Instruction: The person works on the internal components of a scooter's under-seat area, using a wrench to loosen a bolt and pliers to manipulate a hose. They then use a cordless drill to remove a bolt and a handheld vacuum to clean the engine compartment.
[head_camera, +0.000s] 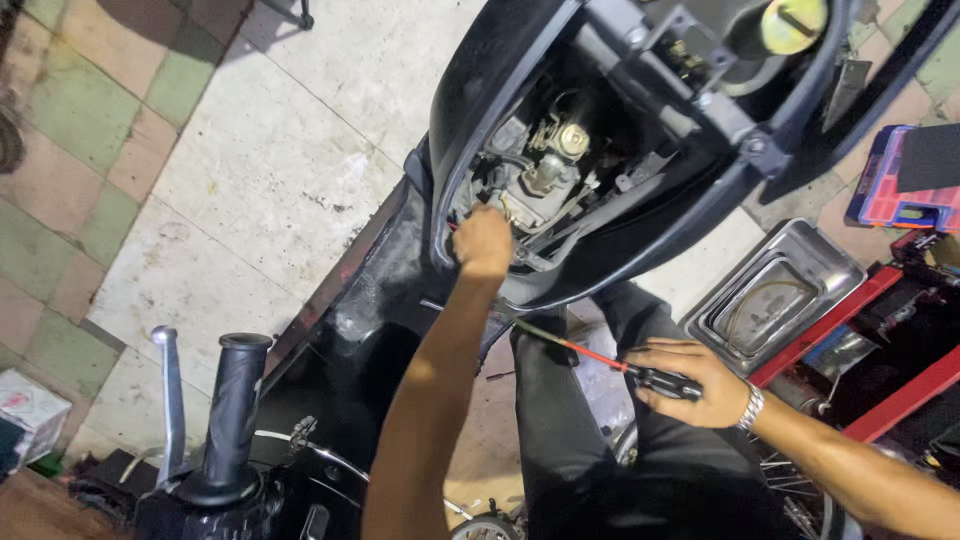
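The right hand (690, 383) was clenched around the black handle of a long red-shanked screwdriver (600, 358), whose shaft ran toward ten o'clock to the closed left hand (483, 241), pressed into the open black scooter body's engine bay (545, 165).

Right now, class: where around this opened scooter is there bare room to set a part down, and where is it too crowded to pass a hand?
Free: the pale floor tiles left of the scooter body, beyond the handlebar grip. The steel tray looks nearly bare. Crowded: the engine bay, where the left hand reaches among cables, and the right side, where the right hand holds a screwdriver beside red tool racks.
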